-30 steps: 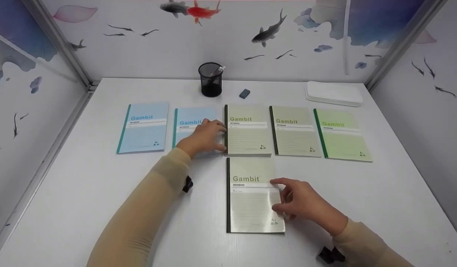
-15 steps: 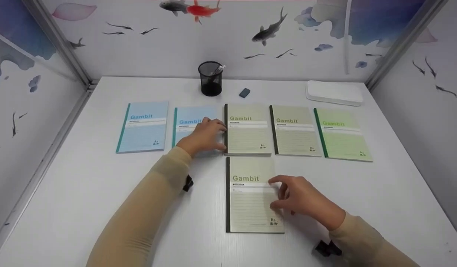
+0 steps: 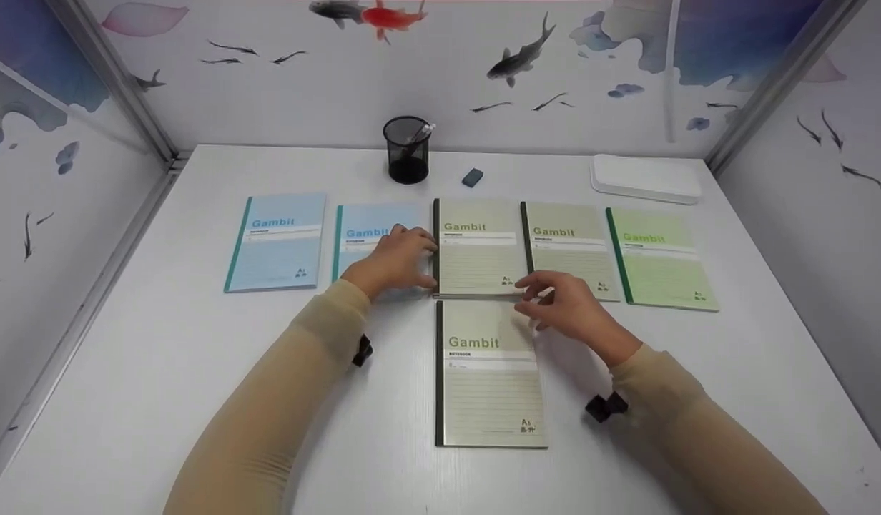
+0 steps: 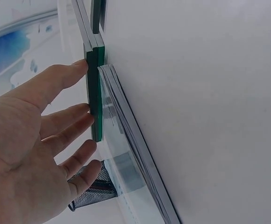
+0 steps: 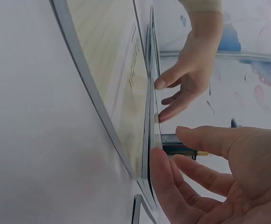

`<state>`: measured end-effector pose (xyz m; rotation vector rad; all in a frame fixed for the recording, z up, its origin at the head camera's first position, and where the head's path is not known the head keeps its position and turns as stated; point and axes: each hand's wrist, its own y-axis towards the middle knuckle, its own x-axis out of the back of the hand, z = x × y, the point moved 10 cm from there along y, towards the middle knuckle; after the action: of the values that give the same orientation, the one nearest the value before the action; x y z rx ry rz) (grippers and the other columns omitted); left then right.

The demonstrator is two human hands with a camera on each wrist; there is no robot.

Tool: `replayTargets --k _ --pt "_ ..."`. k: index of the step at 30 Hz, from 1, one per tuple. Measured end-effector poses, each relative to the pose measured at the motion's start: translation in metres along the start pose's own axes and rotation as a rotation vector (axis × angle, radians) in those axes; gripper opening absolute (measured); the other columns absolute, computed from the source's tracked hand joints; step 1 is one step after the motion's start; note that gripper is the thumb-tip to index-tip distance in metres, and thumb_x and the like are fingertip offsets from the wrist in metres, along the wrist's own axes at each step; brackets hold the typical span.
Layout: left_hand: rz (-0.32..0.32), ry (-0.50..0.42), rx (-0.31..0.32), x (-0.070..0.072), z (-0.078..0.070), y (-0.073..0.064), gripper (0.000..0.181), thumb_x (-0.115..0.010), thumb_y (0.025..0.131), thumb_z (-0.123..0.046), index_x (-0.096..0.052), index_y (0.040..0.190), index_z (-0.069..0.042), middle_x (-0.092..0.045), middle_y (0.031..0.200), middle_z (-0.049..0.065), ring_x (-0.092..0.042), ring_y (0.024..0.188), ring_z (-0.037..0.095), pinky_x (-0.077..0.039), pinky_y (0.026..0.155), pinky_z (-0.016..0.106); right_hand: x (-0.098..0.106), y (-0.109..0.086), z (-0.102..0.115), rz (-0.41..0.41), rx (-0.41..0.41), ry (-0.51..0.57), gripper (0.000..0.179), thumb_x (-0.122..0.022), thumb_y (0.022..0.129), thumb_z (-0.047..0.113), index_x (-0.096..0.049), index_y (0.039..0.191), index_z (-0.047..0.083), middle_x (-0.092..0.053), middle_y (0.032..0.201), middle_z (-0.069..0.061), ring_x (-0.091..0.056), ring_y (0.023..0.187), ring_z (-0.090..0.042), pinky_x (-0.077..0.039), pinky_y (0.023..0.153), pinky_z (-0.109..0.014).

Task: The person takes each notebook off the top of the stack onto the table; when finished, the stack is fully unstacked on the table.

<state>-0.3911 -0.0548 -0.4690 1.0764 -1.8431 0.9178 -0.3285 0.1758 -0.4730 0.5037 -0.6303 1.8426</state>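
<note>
Left hand (image 3: 392, 262): fingers spread, touching dark spine (image 3: 436, 266) of centre beige rectangular paper notebook (image 3: 476, 261), gripping nothing. Right hand (image 3: 571, 306): fingers parted, unladen, at notebook's front-right corner.

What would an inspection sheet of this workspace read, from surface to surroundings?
Surface: white table
Job's things: in a row, two blue notebooks, olive stack, olive notebook, green notebook; front notebook, also olive, before the stack
Clutter: pen cup, eraser, white box behind the row
Hands: left hand touches the stack's spine; right hand near its front right corner, contact unclear
Cables: nothing seen
Surroundings: walls printed with fish
</note>
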Motion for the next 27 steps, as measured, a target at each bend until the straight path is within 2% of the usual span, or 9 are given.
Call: replayTargets --k 4,9,16,22,27 --pt "0.006 -0.012 0.017 0.001 0.002 -0.002 0.069 -0.084 0.086 -0.032 -0.058 0.146 -0.011 -0.05 0.154 0.001 -0.038 0.143 0.028 -0.034 0.122 0.044 0.01 0.023 -0.001 -0.049 -0.028 0.0 0.038 -0.075 0.094 0.015 -0.066 0.129 0.004 -0.066 0.114 -0.016 -0.07 0.09 -0.026 -0.063 0.068 -0.033" --pt "0.009 -0.019 0.021 0.004 0.002 -0.006 0.068 -0.085 0.087 -0.03 -0.058 0.146 -0.009 -0.049 0.155 0.002 -0.037 0.143 0.029 -0.034 0.122 0.046 0.017 0.048 0.003 -0.094 -0.065 -0.036 0.045 -0.074 0.095 0.017 -0.06 0.137 0.005 -0.062 0.12 -0.015 -0.07 0.093 -0.026 -0.062 0.071 -0.033" --pt "0.002 -0.038 0.021 0.001 0.0 -0.004 0.068 -0.084 0.087 -0.03 -0.058 0.146 -0.009 -0.048 0.156 0.001 -0.036 0.144 0.028 -0.034 0.122 0.045 0.018 0.073 -0.004 -0.024 -0.181 -0.064 0.058 -0.075 0.095 0.019 -0.051 0.146 0.007 -0.06 0.125 -0.014 -0.068 0.094 -0.023 -0.06 0.083 -0.034" --pt "0.0 -0.04 0.007 -0.001 -0.001 -0.002 0.07 -0.085 0.086 -0.032 -0.057 0.147 -0.01 -0.049 0.155 0.0 -0.037 0.143 0.027 -0.034 0.122 0.045 0.024 0.087 -0.01 -0.02 -0.211 -0.087 0.064 -0.078 0.092 0.018 -0.049 0.147 0.005 -0.063 0.119 -0.014 -0.069 0.091 -0.023 -0.06 0.084 -0.035" --pt "-0.003 -0.052 0.024 0.0 0.002 -0.004 0.069 -0.085 0.086 -0.031 -0.058 0.146 -0.011 -0.049 0.155 -0.001 -0.037 0.143 0.026 -0.035 0.121 0.045 0.024 0.096 -0.008 0.005 -0.206 -0.111 0.07 -0.081 0.09 0.018 -0.049 0.15 0.003 -0.064 0.118 -0.015 -0.07 0.089 -0.022 -0.061 0.082 -0.033"
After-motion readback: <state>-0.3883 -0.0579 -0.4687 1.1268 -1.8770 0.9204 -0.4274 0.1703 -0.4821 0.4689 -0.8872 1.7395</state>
